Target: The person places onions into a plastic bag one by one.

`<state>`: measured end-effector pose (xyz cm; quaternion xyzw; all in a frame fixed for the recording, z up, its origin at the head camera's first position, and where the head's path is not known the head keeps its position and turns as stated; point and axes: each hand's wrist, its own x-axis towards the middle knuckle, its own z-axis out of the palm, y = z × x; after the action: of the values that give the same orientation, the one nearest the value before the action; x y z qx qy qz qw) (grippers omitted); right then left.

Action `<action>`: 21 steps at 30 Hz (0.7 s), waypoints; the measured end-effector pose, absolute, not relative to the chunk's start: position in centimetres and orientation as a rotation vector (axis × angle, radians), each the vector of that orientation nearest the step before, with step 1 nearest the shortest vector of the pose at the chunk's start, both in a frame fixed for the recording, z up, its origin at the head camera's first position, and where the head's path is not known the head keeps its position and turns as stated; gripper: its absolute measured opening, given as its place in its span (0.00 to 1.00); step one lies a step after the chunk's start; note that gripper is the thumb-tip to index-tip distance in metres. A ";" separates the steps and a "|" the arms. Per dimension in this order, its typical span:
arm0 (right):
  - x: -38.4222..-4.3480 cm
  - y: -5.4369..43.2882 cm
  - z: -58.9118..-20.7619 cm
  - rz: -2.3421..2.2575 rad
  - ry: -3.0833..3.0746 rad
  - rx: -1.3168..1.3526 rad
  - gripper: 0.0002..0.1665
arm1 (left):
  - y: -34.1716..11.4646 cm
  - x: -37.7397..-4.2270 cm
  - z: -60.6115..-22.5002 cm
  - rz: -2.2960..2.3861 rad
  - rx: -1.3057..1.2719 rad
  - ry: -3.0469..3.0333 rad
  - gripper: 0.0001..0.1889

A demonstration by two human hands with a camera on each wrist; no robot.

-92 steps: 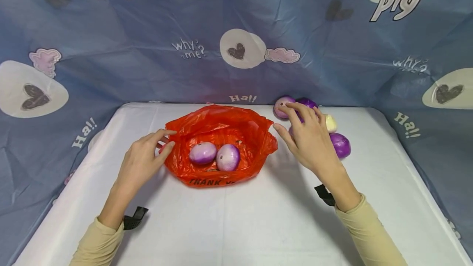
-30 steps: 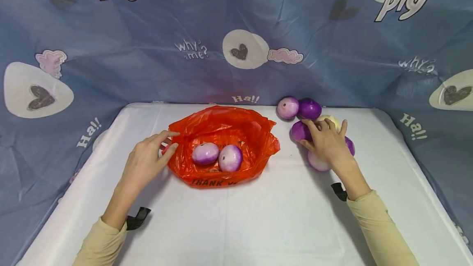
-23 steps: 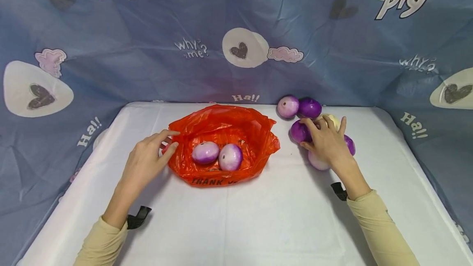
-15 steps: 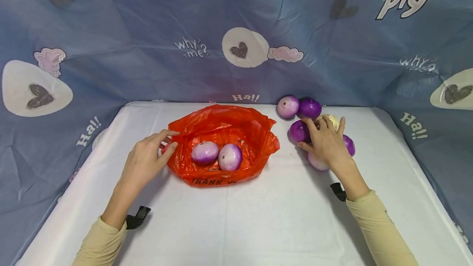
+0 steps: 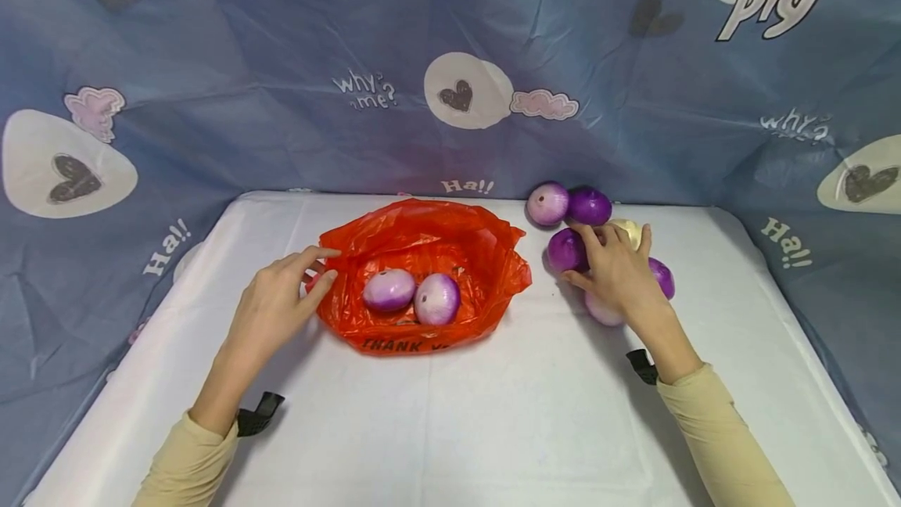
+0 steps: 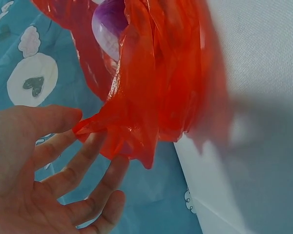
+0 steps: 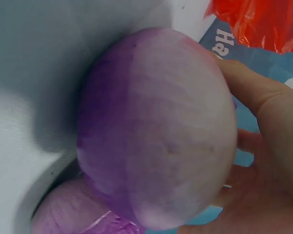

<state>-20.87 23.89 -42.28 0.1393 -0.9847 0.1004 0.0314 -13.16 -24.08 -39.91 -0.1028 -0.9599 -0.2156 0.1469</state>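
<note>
A red plastic bag (image 5: pixel 422 343) stands with its mouth spread, two purple-and-white onions inside, one (image 5: pixel 389 290) beside the other (image 5: pixel 437 299). My left hand (image 5: pixel 271 307) pinches the bag's left edge; in the left wrist view the thumb is at the plastic's corner (image 6: pixel 115 131) and the fingers lie behind it. On the right, my right hand (image 5: pixel 619 272) grips a dark purple onion (image 5: pixel 566 250), thumb at its near side and fingers over it. A pale onion (image 5: pixel 603 311) sits under this palm; it fills the right wrist view and hides most of the grip.
Around the right hand lie a purple onion (image 5: pixel 662 278) and a pale yellow round piece (image 5: pixel 629 231). Behind stand a light onion (image 5: pixel 547 204) and a dark one (image 5: pixel 590 206), near the table's back edge. A blue printed cloth (image 5: pixel 317 139) hangs behind the white table (image 5: pixel 450 429).
My right hand has moved from beside the bag to the onions at the right, then shifted slightly left with the dark purple onion. The left hand has stayed at the bag's edge.
</note>
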 end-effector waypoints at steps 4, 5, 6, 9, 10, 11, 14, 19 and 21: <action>-20.5 23.8 -41.8 0.313 -3.029 0.419 0.48 | -24.1 -13.1 -40.0 -0.623 -0.297 -2.763 0.15; -20.4 23.7 -41.7 0.317 -3.020 0.421 0.48 | -24.1 -13.1 -40.0 -0.625 -0.298 -2.763 0.15; -20.3 23.8 -41.6 0.322 -3.011 0.424 0.48 | -24.1 -13.1 -40.1 -0.626 -0.300 -2.763 0.15; -20.1 23.7 -41.2 0.341 -2.986 0.433 0.47 | -24.1 -13.2 -40.0 -0.621 -0.306 -2.762 0.15; -20.0 23.7 -41.1 0.342 -2.982 0.436 0.46 | -24.1 -13.2 -40.0 -0.621 -0.305 -2.764 0.15; -19.9 23.7 -41.0 0.343 -2.982 0.437 0.46 | -24.1 -13.2 -40.0 -0.621 -0.302 -2.765 0.15; -19.7 23.6 -40.4 0.344 -2.985 0.433 0.47 | -24.0 -13.2 -39.9 -0.621 -0.292 -2.765 0.15; -19.0 23.3 -39.1 0.355 -2.946 0.446 0.47 | -24.0 -13.2 -39.9 -0.623 -0.294 -2.759 0.15; -18.7 23.3 -38.7 0.348 -2.912 0.467 0.46 | -24.0 -13.2 -39.9 -0.622 -0.296 -2.754 0.15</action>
<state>-18.75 23.26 -38.66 0.1567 -0.9770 0.1167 0.0860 -13.18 -23.97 -39.88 -0.1030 -0.9590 -0.2164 0.1509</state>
